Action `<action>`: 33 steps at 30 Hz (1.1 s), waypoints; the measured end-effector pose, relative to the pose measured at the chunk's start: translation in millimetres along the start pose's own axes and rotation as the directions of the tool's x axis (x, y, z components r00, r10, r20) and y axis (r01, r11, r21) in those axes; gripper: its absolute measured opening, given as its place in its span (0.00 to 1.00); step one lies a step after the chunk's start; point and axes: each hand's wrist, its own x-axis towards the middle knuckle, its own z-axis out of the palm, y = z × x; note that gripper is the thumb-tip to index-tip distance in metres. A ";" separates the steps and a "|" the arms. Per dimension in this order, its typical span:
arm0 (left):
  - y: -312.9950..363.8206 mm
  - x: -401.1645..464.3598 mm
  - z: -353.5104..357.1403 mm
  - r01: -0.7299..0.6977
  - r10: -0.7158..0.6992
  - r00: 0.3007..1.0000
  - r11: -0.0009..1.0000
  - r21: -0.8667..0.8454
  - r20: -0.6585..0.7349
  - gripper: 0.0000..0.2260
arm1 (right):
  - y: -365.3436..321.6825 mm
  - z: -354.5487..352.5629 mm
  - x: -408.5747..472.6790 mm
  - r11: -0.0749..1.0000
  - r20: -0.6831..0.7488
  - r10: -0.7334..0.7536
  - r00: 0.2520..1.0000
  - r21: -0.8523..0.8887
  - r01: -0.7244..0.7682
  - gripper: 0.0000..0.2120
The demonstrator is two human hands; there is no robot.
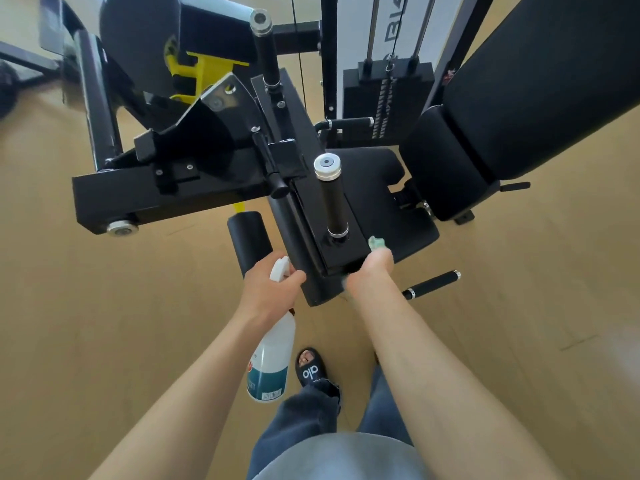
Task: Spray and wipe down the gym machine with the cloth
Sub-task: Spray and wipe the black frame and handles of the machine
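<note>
A black gym machine with yellow parts fills the upper half of the head view. My left hand grips the neck of a white spray bottle that hangs down beside the machine's near end. My right hand holds a pale green cloth against the near edge of the black seat pad. Only a small corner of the cloth shows above my fingers. An upright black handle with a silver cap stands just beyond my right hand.
A padded black backrest rises at the right, with the weight stack behind it. A black foam roller sits by my left hand. A low handle bar sticks out to the right. My sandalled foot is on the tan floor.
</note>
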 end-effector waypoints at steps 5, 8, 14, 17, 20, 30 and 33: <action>0.3 -6.7 11.0 0.017 -0.017 1.000 1.000 -0.015 -0.014 0.07 | 3.4 -5.7 17.7 0.993 0.103 -0.097 0.990 0.071 0.090 0.22; 2.0 -9.1 20.3 0.054 -0.055 0.998 0.998 -0.023 -0.015 0.07 | 20.5 -11.1 1.8 0.989 0.134 -0.123 0.983 0.102 0.110 0.19; 12.1 -11.1 23.4 0.094 -0.097 0.995 0.993 -0.073 -0.031 0.08 | -9.9 -4.7 0.5 0.991 0.175 -0.097 0.980 -0.075 0.112 0.10; 18.3 -11.4 22.7 0.080 -0.083 0.996 0.995 -0.055 -0.044 0.08 | -30.3 -8.0 20.3 0.968 0.255 -0.017 0.967 -0.238 0.080 0.15; 25.0 -12.2 21.3 0.102 -0.106 0.991 0.993 -0.057 -0.076 0.09 | -34.1 -12.4 39.6 0.962 0.290 0.060 0.955 -0.274 0.023 0.19; 57.5 -3.3 9.7 0.107 -0.129 0.977 0.985 -0.132 -0.171 0.11 | -51.1 -16.6 8.0 0.863 0.246 -0.027 0.969 -0.483 0.146 0.12; 75.6 2.4 -1.9 0.058 -0.099 0.967 0.983 -0.175 -0.234 0.10 | -52.8 -17.7 5.3 0.836 0.247 -0.094 0.964 -0.506 0.211 0.10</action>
